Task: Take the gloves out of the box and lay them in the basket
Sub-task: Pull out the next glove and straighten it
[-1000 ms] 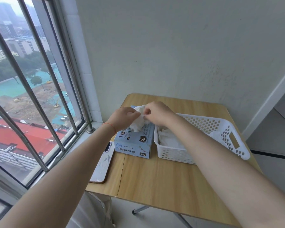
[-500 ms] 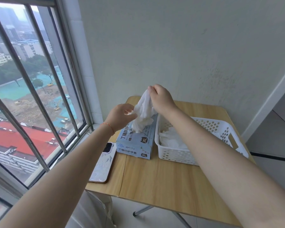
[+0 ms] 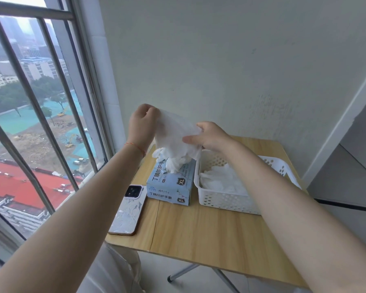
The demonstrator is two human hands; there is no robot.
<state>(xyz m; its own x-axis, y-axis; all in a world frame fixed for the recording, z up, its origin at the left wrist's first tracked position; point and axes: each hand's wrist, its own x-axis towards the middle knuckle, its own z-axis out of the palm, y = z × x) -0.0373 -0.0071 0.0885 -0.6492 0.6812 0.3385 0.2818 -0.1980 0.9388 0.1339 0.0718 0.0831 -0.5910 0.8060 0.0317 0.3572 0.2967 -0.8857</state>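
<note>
A white glove [image 3: 173, 136] hangs stretched in the air above the blue glove box [image 3: 170, 186]. My left hand [image 3: 143, 125] pinches its upper left edge, and my right hand [image 3: 211, 136] pinches its right edge. The glove's fingers dangle down to the box's top opening, where more white glove material bunches. To the right of the box stands a white perforated basket [image 3: 224, 200] with several white gloves [image 3: 220, 180] lying in its near end.
A phone [image 3: 129, 210] in a pale case lies face down on the wooden table [image 3: 209, 235], left of the box. A barred window runs along the left side. A plain wall stands right behind the table.
The glove has come up out of the box. My left hand rose and took its upper corner; my right hand moved down and right, spreading it.
</note>
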